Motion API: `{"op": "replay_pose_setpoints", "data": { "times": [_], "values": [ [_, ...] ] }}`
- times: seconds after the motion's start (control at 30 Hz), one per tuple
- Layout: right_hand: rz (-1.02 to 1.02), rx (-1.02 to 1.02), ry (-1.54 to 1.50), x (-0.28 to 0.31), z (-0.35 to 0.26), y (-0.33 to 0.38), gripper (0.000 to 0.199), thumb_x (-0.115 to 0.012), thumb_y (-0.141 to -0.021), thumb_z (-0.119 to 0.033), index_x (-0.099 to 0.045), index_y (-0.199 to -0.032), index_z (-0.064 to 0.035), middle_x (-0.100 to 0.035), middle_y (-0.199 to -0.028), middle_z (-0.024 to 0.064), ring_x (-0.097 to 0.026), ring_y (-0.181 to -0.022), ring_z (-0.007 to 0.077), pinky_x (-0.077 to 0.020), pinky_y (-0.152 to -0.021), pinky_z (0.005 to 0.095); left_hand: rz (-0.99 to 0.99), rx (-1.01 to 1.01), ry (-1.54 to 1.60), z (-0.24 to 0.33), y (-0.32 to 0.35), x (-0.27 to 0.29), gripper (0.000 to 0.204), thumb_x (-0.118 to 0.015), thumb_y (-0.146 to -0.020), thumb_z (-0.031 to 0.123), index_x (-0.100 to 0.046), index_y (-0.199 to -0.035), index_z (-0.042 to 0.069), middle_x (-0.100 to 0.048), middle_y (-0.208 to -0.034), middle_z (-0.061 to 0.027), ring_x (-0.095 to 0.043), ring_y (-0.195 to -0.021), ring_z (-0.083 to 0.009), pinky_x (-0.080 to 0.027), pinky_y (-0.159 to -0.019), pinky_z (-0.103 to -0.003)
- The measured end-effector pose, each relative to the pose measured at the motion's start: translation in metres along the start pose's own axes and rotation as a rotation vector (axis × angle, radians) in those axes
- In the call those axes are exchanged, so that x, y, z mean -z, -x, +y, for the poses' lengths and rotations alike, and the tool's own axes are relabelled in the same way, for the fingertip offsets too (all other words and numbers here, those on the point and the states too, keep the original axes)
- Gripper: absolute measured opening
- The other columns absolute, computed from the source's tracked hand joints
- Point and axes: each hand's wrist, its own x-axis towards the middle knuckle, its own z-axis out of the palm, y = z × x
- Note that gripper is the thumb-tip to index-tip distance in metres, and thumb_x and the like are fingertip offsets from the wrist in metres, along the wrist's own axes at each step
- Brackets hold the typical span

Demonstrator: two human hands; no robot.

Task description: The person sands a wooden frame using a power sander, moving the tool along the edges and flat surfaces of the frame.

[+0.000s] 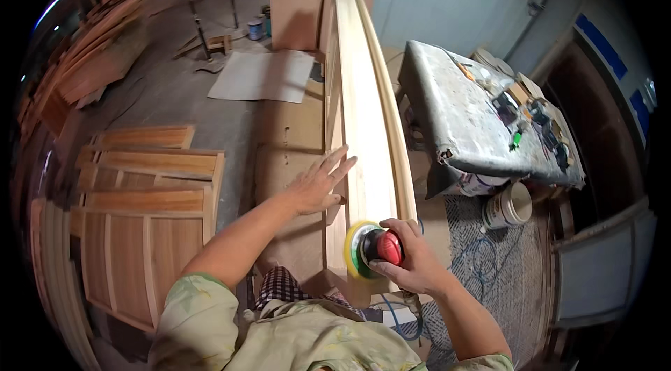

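A long pale wooden frame piece (363,105) stands on edge and runs away from me toward the far wall. My right hand (412,259) grips a round sander (374,248) with a red top and a yellow-green pad, pressed against the near end of the wood. My left hand (321,182) lies flat with fingers spread against the left side of the wooden piece, just beyond the sander.
Wooden door panels (147,203) lie stacked on the floor to the left. A grey cloth-covered table (461,112) with small tools stands to the right, a white bucket (509,207) beneath it. Blue cable (482,259) lies on the mat. Flat boards (262,76) lie ahead.
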Motion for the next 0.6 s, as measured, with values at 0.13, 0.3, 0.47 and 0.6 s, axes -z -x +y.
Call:
{"op": "replay_pose_setpoints", "data": {
  "times": [0.13,0.3,0.47,0.6],
  "values": [
    [0.184,-0.089,0.022,-0.002,-0.007,-0.036,0.063,-0.074,-0.076,-0.026,-0.045,-0.127,-0.004,-0.051,-0.117,0.0221,-0.053,-0.109,0.0387,-0.0442,-0.094,0.0415,0.039,-0.519,-0.305,-0.037,-0.065,0.021,0.085,-0.078,-0.063,0.038,-0.043,-0.138,0.017,-0.039,-0.144,-0.0084,-0.031,-0.137,-0.0288,-0.024,-0.114,-0.048],
    [0.241,-0.36,-0.005,-0.005,-0.008,-0.041,0.068,-0.074,-0.074,-0.031,-0.044,-0.128,-0.002,-0.051,-0.119,0.0233,-0.052,-0.11,0.0382,-0.0427,-0.095,0.042,0.047,-0.797,-0.28,-0.074,-0.128,0.037,0.063,-0.075,-0.066,0.04,-0.055,-0.119,0.013,-0.055,-0.121,-0.0049,-0.045,-0.124,-0.0253,-0.031,-0.111,-0.042],
    [0.251,-0.863,-0.344,-0.012,-0.051,0.008,0.068,-0.076,-0.075,-0.031,-0.045,-0.128,-0.0028,-0.053,-0.113,0.0149,-0.053,-0.106,0.0236,-0.0424,-0.094,0.0333,0.066,-0.924,-0.199,-0.096,-0.164,0.044,0.063,-0.074,-0.063,0.047,-0.056,-0.109,0.008,-0.058,-0.106,-0.006,-0.049,-0.112,-0.026,-0.034,-0.108,-0.039],
    [0.345,-1.047,-0.752,-0.001,-0.048,0.019,0.061,-0.077,-0.077,-0.028,-0.049,-0.125,-0.0039,-0.054,-0.108,0.0068,-0.052,-0.098,0.0159,-0.0427,-0.088,0.0278,0.068,-0.921,-0.123,-0.098,-0.166,0.038,0.063,-0.07,-0.064,0.055,-0.055,-0.107,0.01,-0.055,-0.108,-0.0056,-0.046,-0.115,-0.0254,-0.03,-0.109,-0.041]
  ]
}}
